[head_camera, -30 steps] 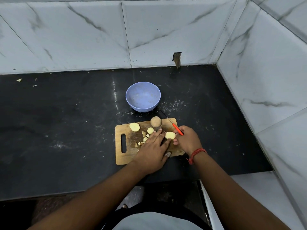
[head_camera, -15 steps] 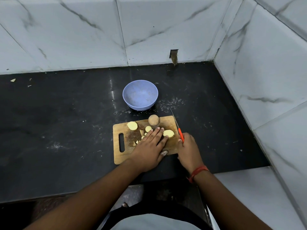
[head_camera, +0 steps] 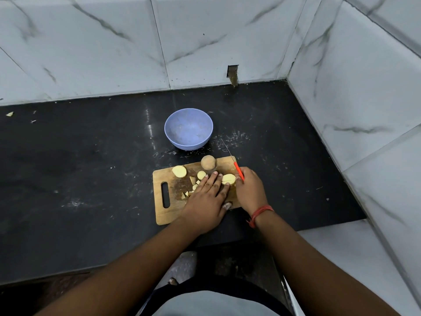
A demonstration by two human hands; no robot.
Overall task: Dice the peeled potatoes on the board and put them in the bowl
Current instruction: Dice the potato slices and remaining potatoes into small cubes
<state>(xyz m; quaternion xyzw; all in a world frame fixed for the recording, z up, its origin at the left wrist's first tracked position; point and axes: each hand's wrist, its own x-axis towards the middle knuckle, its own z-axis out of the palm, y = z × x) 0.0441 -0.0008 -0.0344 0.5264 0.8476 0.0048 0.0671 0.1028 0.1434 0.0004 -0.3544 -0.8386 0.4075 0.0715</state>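
Wooden cutting board [head_camera: 169, 208] lies flat on the black bench [head_camera: 91, 179], handle slot to the left. Left hand [head_camera: 205, 201] lies palm down on the board, fingers straight and released, fingertips touching a potato half [head_camera: 229, 179] at the board's right side. Right hand [head_camera: 249, 190] is clenched around the orange handle of a knife [head_camera: 238, 171]; thin blade points up and away, past the far right corner of the board and over the bench. Right hand sits just beside the potato half; cannot tell if the blade touches it.

Other potato on the board: a whole round potato [head_camera: 207, 162] at the far edge, a cut half [head_camera: 179, 171] left of it, a smaller round piece [head_camera: 201, 175] near the left fingertips, and small diced bits [head_camera: 192, 185] partly under the left hand. Blue bowl [head_camera: 188, 128] stands on the bench just beyond the board, no potato inside. Red thread band [head_camera: 260, 213] on the right wrist. White marble tile walls [head_camera: 114, 42] behind and right. Small scraps [head_camera: 9, 114] at the bench's far left.
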